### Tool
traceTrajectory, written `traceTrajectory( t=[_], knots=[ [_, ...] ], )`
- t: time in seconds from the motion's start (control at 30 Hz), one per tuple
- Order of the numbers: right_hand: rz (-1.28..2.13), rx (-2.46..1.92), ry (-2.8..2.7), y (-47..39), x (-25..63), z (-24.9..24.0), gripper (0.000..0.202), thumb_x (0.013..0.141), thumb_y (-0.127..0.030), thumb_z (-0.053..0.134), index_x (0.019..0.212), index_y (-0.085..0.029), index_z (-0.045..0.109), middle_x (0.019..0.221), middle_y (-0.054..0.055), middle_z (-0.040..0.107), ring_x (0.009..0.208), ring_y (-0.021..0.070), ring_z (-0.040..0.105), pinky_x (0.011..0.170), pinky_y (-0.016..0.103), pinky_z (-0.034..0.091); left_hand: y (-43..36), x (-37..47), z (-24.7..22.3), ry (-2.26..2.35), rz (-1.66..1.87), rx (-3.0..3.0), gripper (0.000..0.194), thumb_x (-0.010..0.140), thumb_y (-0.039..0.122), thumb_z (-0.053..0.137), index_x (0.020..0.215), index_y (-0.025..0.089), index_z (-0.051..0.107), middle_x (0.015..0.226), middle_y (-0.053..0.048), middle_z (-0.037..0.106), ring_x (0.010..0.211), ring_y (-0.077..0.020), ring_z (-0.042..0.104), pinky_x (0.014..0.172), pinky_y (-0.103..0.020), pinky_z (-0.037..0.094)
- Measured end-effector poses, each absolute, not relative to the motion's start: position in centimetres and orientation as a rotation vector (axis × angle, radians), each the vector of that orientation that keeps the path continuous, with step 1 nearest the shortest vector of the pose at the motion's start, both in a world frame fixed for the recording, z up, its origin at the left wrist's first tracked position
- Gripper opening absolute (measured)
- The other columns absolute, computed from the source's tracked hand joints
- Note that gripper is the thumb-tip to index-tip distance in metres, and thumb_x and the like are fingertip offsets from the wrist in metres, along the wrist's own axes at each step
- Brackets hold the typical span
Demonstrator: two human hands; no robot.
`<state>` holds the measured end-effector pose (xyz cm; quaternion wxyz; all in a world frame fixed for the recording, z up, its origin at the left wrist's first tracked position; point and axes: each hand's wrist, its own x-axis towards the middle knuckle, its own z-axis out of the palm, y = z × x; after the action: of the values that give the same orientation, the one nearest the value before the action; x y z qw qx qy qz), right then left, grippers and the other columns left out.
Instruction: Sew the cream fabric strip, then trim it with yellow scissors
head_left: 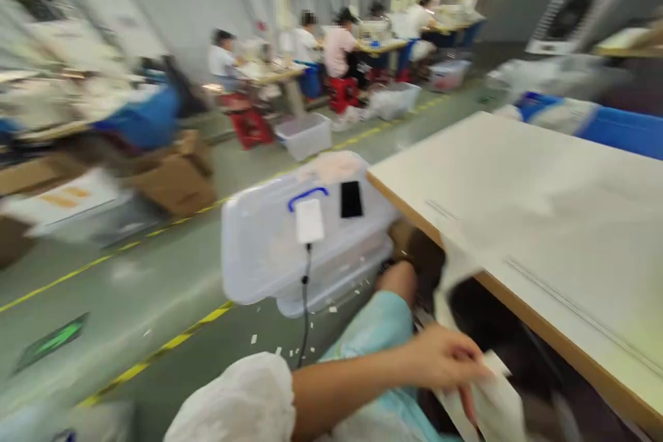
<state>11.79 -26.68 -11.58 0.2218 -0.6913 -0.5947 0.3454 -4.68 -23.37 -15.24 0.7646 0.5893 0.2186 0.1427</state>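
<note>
My left hand (450, 360) reaches across my lap from a white sleeve (238, 400), low and right of the middle of the view. Its fingers are closed on a piece of white fabric (500, 400) that hangs beside the edge of the white table (559, 186). Motion blurs both the fingers and the cloth. More pale cloth hangs through a gap in the table's front edge. My right hand is out of view.
Left of the table stands a lidded plastic bin (253, 242) bearing a white charger-like block (309, 221) with a cable and a black flat object (351, 199). Paper scraps litter the floor. Cardboard boxes (176, 179) lie left; several people sit at sewing stations behind.
</note>
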Motion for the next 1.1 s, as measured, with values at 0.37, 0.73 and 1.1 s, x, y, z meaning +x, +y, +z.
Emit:
traceTrajectory(
  t=[0.37, 0.73, 1.1],
  knots=[
    [1.351, -1.801, -1.438, -38.1, 14.2, -12.6, 0.046, 0.091, -0.064, 0.046, 0.070, -0.023, 0.045, 0.065, -0.003, 0.042, 0.059, 0.0140, 0.041, 0.052, 0.027, 0.038, -23.1, -4.3, -13.5, 0.602, 0.093, 0.910, 0.059, 0.063, 0.064, 0.078, 0.086, 0.012, 0.059, 0.077, -0.010, 0.074, 0.074, -0.0217, 0.075, 0.061, -0.022, 0.052],
    [1.514, -1.756, -1.505, -37.0, 15.2, -13.0, 0.047, 0.088, -0.062, 0.055, 0.066, -0.023, 0.041, 0.062, -0.005, 0.036, 0.056, 0.0120, 0.035, 0.049, 0.025, 0.031, -22.6, -4.2, -14.1, 0.661, 0.036, 0.898, 0.055, 0.064, 0.063, 0.078, 0.079, 0.013, 0.061, 0.065, -0.006, 0.072, 0.063, -0.0197, 0.073, 0.057, -0.022, 0.051],
    [1.277, -2.007, -1.622, -37.7, 15.2, -13.5, 0.042, 0.089, -0.057, 0.056, 0.067, -0.024, 0.042, 0.061, -0.004, 0.042, 0.054, 0.0140, 0.041, 0.049, 0.027, 0.031, -22.5, -3.8, -14.3, 0.665, 0.048, 0.954, 0.055, 0.067, 0.065, 0.075, 0.080, 0.012, 0.064, 0.064, -0.007, 0.072, 0.062, -0.0195, 0.072, 0.057, -0.022, 0.051]
  ],
)
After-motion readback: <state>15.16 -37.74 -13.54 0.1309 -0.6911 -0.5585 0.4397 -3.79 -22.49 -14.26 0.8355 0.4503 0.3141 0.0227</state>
